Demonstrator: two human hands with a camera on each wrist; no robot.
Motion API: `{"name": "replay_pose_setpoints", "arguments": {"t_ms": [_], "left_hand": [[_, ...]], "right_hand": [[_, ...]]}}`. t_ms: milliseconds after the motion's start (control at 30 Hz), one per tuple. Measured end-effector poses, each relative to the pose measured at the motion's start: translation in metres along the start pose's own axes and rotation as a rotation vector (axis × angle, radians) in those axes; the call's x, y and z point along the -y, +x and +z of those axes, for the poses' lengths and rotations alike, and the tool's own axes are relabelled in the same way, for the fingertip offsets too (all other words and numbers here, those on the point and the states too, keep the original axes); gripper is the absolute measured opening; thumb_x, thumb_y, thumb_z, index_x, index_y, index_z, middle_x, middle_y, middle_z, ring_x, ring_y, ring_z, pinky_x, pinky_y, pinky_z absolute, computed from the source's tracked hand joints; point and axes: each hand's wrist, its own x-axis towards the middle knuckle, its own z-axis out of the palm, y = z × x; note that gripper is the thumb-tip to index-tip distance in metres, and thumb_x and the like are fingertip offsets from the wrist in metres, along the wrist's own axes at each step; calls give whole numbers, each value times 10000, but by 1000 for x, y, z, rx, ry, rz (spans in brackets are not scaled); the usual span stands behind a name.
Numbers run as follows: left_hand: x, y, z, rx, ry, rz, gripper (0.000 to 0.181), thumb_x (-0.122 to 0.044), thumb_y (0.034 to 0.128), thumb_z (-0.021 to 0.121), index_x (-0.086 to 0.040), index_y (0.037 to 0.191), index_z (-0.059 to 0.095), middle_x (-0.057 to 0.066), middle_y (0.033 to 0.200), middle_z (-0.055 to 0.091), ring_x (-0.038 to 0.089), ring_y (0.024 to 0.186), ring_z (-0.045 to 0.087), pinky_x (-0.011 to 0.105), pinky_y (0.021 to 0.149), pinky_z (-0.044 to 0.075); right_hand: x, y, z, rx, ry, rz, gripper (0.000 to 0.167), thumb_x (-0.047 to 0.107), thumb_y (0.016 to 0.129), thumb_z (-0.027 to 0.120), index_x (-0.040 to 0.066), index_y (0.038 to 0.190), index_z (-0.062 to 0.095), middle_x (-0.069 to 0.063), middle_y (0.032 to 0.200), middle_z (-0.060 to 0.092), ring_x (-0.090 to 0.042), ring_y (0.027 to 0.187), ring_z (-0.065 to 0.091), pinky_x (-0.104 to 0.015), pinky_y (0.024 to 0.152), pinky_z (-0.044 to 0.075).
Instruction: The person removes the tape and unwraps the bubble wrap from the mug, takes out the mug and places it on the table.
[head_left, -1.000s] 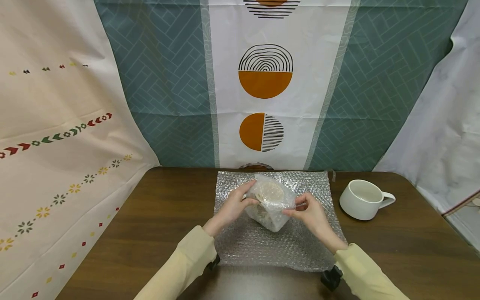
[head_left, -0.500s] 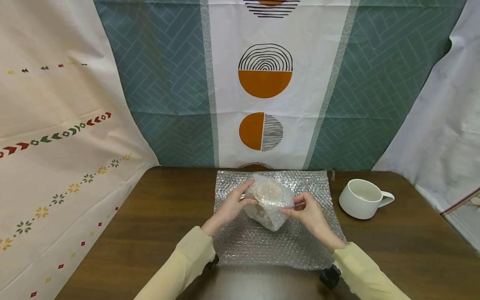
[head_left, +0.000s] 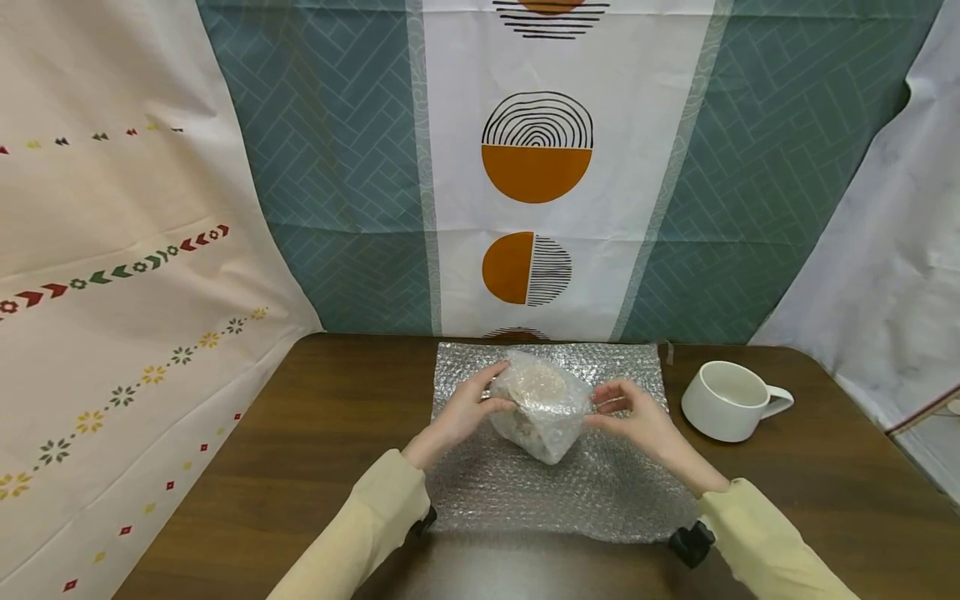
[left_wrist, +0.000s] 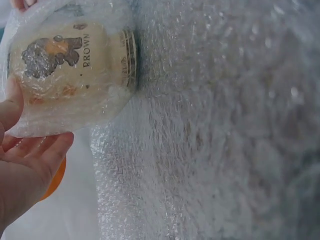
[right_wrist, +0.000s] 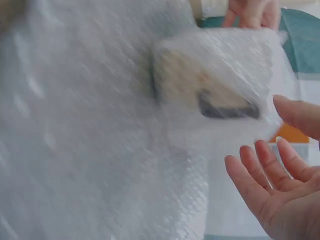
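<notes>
A cream, rounded object (left_wrist: 100, 62) with a printed dark bear and the word "BROWN" shows through a wrapping of clear bubble wrap (head_left: 543, 408). Its exact kind is hidden by the wrap. My left hand (head_left: 467, 410) grips the wrapped bundle at its left side, thumb on the near face and fingers behind. To the right of the bundle, my right hand (head_left: 633, 418) has its fingers spread. In the right wrist view its fingertips (right_wrist: 245, 150) stand apart from the wrap. Underneath lies a flat sheet of bubble wrap (head_left: 547, 504) on the table.
A white mug (head_left: 723, 408) stands on the dark wooden table (head_left: 322, 433) to the right of the sheet, handle pointing right. Patterned cloth (head_left: 345, 167) hangs behind the table's far edge. Light cloths hang at the left and right sides.
My right hand has let go of the bundle's wrap and moved a little to the right, its fingers spreading. The left hand keeps its grip in nearly the same place.
</notes>
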Motion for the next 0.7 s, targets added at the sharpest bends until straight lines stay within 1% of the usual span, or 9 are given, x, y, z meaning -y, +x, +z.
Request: {"name": "replay_pose_setpoints", "arguments": {"t_ms": [133, 267, 333, 467, 567, 700], "left_hand": [[0, -1, 0, 0, 0, 4, 618, -175, 866, 612, -35, 1390, 316, 148, 1397, 305, 334, 1224, 317, 454, 935, 319], [2, -2, 0, -5, 4, 12, 616, -162, 864, 614, -23, 1385, 317, 155, 1385, 322, 333, 1214, 330, 453, 928, 327], [1, -2, 0, -9, -5, 21, 611, -138, 864, 612, 0, 1379, 315, 178, 1371, 333, 348, 1208, 333, 468, 928, 322], [-18, -10, -4, -6, -33, 33, 587, -56, 856, 607, 82, 1347, 315, 246, 1333, 351, 396, 1185, 341, 508, 914, 318], [-35, -15, -6, 1, -44, 33, 566, -19, 857, 596, 119, 1327, 313, 274, 1314, 355, 414, 1174, 345, 518, 906, 321], [-42, -18, -7, 1, -38, 28, 551, -17, 863, 587, 111, 1327, 320, 269, 1303, 368, 416, 1162, 354, 510, 897, 335]], "right_hand": [[5, 3, -10, -9, -32, -55, 389, 145, 811, 693, -56, 1095, 518, -167, 1027, 557, -307, 914, 549, -365, 693, 473], [9, 10, -14, -26, -34, -105, 365, 183, 841, 663, -26, 1115, 543, -130, 1012, 581, -262, 918, 548, -389, 730, 450], [10, 15, -14, -15, -25, -129, 373, 203, 855, 645, -1, 1149, 541, -118, 1035, 580, -251, 948, 535, -403, 763, 436], [7, 26, -12, 67, 43, -157, 438, 204, 866, 630, 15, 1237, 492, -147, 1166, 525, -279, 1062, 484, -426, 859, 399], [4, 31, -11, 120, 101, -177, 482, 171, 860, 639, -9, 1269, 457, -181, 1242, 471, -295, 1132, 439, -449, 920, 347], [3, 37, -9, 155, 140, -208, 500, 144, 844, 656, -10, 1274, 453, -168, 1272, 451, -285, 1166, 408, -488, 945, 295]]}}
